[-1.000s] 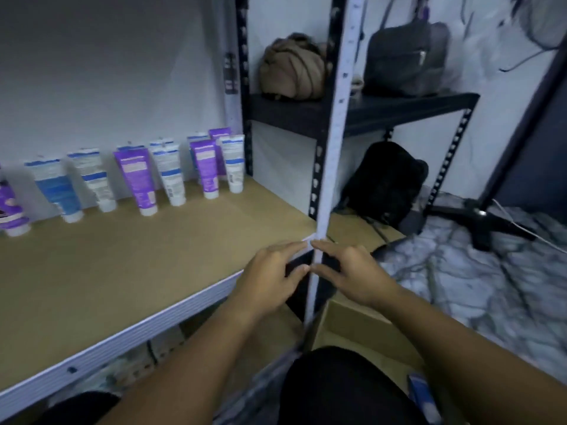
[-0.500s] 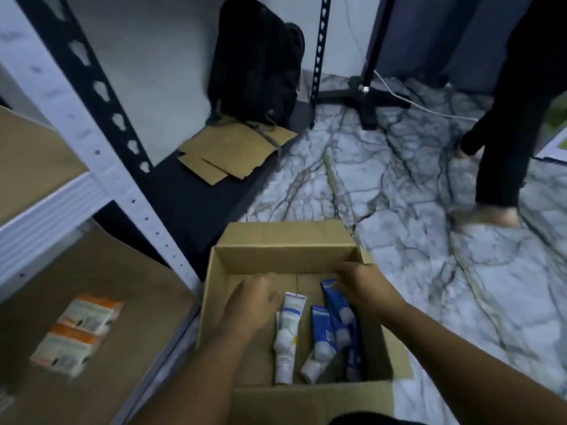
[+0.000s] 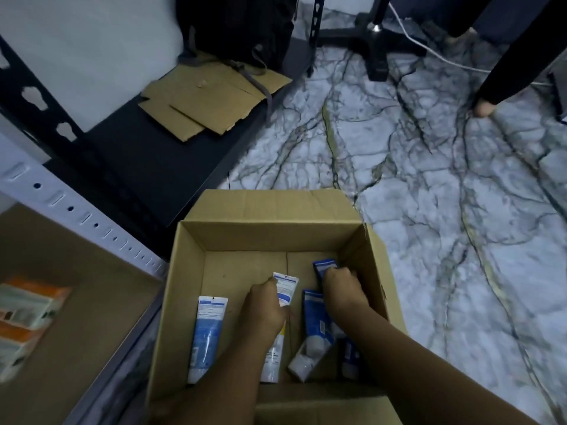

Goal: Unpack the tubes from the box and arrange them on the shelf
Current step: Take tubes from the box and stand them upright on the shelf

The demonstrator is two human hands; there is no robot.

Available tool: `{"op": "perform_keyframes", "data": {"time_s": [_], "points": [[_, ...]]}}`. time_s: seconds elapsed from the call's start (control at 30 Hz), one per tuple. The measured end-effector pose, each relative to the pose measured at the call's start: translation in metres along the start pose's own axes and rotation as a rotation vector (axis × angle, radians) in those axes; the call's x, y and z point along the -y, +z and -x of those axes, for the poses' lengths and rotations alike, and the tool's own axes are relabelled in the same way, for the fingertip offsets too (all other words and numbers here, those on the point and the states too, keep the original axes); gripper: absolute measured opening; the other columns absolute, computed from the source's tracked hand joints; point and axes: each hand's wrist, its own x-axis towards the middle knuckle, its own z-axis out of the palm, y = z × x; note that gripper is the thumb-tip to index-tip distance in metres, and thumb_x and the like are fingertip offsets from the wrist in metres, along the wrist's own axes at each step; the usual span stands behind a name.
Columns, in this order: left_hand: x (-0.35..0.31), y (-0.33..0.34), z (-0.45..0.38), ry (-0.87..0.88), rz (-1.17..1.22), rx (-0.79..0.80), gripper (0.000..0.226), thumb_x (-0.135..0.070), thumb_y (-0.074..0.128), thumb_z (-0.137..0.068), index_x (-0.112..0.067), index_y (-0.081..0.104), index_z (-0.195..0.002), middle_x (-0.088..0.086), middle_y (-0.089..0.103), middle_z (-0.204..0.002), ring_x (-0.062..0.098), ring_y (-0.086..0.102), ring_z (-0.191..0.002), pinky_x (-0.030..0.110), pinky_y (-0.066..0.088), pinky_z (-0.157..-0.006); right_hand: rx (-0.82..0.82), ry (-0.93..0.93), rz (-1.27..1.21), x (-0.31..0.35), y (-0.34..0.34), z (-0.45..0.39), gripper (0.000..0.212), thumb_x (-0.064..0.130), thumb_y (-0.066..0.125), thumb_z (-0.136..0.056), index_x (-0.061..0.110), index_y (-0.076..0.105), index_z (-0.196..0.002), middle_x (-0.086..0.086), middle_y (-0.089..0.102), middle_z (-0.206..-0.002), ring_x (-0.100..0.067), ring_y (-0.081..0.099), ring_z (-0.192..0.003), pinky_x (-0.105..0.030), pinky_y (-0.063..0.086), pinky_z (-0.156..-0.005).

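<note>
An open cardboard box point(image 3: 260, 237) sits on the floor below me with several blue-and-white tubes lying in it. My left hand point(image 3: 265, 308) is down in the box and grips a white tube point(image 3: 287, 289) near its crimped end. My right hand point(image 3: 342, 289) curls round a dark blue tube point(image 3: 323, 266) by the box's right wall. A light blue tube point(image 3: 207, 329) lies loose at the left, and another blue tube point(image 3: 314, 320) lies between my forearms. The lower shelf board point(image 3: 76, 302) is at the left.
A white perforated shelf rail point(image 3: 76, 210) runs diagonally at the left. Orange-and-white cartons point(image 3: 27, 314) lie on the lower shelf. Flattened cardboard point(image 3: 211, 99) and a black bag point(image 3: 239, 29) rest on a dark low shelf. Another person's leg point(image 3: 518, 56) and a stand base point(image 3: 377, 44) are on the marble floor.
My view dropped from the upper shelf with its standing tubes to the box. Both hands left the shelf edge, went down into the box and closed on tubes.
</note>
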Motion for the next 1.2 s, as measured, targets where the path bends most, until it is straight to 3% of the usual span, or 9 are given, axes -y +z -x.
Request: {"op": "perform_keyframes", "data": {"time_s": [0.13, 0.27, 0.4, 0.57, 0.67, 0.83, 0.93, 1.1, 1.2], "points": [[0.003, 0.004, 0.005, -0.004, 0.075, -0.045, 0.064, -0.020, 0.078, -0.079, -0.023, 0.052, -0.138, -0.001, 0.068, -0.116, 0.014, 0.065, -0.097, 0.026, 0.054, -0.081, 0.004, 0.021, -0.012, 0.005, 0.006, 0.007, 0.022, 0.007, 0.042, -0.101, 0.011, 0.058, -0.114, -0.010, 0.062, -0.119, -0.025, 0.057, -0.112, -0.036, 0.043, -0.102], [0.005, 0.002, 0.014, 0.013, 0.128, -0.107, 0.060, -0.022, 0.080, -0.078, -0.023, 0.055, -0.132, -0.002, 0.068, -0.113, 0.013, 0.064, -0.096, 0.026, 0.054, -0.080, -0.021, 0.041, -0.055, 0.008, 0.006, 0.014, 0.022, 0.008, 0.045, -0.098, 0.011, 0.055, -0.117, -0.011, 0.061, -0.118, -0.029, 0.060, -0.109, -0.037, 0.051, -0.093], [0.007, -0.010, 0.025, 0.026, 0.147, -0.174, 0.075, -0.032, 0.082, -0.076, -0.024, 0.049, -0.142, 0.002, 0.059, -0.123, 0.019, 0.057, -0.112, 0.033, 0.051, -0.094, -0.083, 0.052, -0.143, 0.007, -0.003, 0.026, 0.018, 0.011, 0.046, -0.095, 0.009, 0.057, -0.109, -0.013, 0.063, -0.110, -0.032, 0.064, -0.102, -0.038, 0.050, -0.084], [0.004, -0.044, 0.047, 0.113, 0.231, -0.286, 0.081, -0.034, 0.084, -0.071, -0.028, 0.047, -0.143, -0.001, 0.059, -0.121, 0.018, 0.055, -0.115, 0.028, 0.047, -0.095, -0.254, -0.024, -0.423, 0.011, -0.017, 0.053, 0.023, 0.020, 0.066, -0.081, 0.017, 0.061, -0.104, -0.004, 0.070, -0.094, -0.028, 0.067, -0.087, -0.043, 0.056, -0.073], [-0.001, -0.067, 0.063, 0.168, 0.289, -0.376, 0.078, -0.042, 0.082, -0.062, -0.038, 0.052, -0.133, -0.011, 0.063, -0.112, 0.012, 0.061, -0.106, 0.035, 0.053, -0.091, -0.341, -0.098, -0.560, 0.021, -0.039, 0.076, 0.025, 0.014, 0.070, -0.077, 0.016, 0.068, -0.102, 0.004, 0.073, -0.090, -0.015, 0.068, -0.083, -0.037, 0.056, -0.075], [-0.014, -0.112, 0.103, 0.241, 0.408, -0.517, 0.068, -0.028, 0.090, -0.058, -0.037, 0.056, -0.116, -0.014, 0.062, -0.106, 0.007, 0.064, -0.096, 0.030, 0.054, -0.083, -0.398, -0.206, -0.670, 0.042, -0.085, 0.114, 0.029, 0.014, 0.078, -0.068, 0.022, 0.072, -0.094, 0.014, 0.070, -0.074, 0.001, 0.063, -0.069, -0.022, 0.052, -0.065], [-0.017, -0.140, 0.132, 0.276, 0.404, -0.619, 0.064, -0.033, 0.091, -0.056, -0.035, 0.053, -0.107, -0.014, 0.064, -0.100, 0.005, 0.063, -0.092, 0.027, 0.054, -0.077, -0.410, -0.277, -0.705, 0.056, -0.113, 0.137, 0.031, 0.021, 0.080, -0.066, 0.025, 0.071, -0.096, 0.014, 0.070, -0.075, 0.002, 0.064, -0.071, -0.021, 0.053, -0.067], [-0.027, -0.194, 0.190, 0.349, 0.460, -0.753, 0.067, -0.032, 0.094, -0.054, -0.034, 0.050, -0.105, -0.014, 0.062, -0.100, 0.000, 0.064, -0.088, 0.030, 0.058, -0.075, -0.499, -0.417, -0.738, 0.085, -0.166, 0.188, 0.039, 0.020, 0.086, -0.068, 0.027, 0.065, -0.101, 0.016, 0.069, -0.091, 0.005, 0.062, -0.080, -0.007, 0.046, -0.061], [-0.036, -0.233, 0.228, 0.394, 0.478, -0.864, 0.068, -0.030, 0.096, -0.053, -0.037, 0.048, -0.102, -0.014, 0.062, -0.100, 0.000, 0.063, -0.085, 0.020, 0.055, -0.070, -0.543, -0.479, -0.759, 0.109, -0.195, 0.217, 0.044, 0.025, 0.090, -0.064, 0.026, 0.061, -0.097, 0.015, 0.068, -0.088, 0.001, 0.064, -0.081, -0.012, 0.051, -0.065]]}}
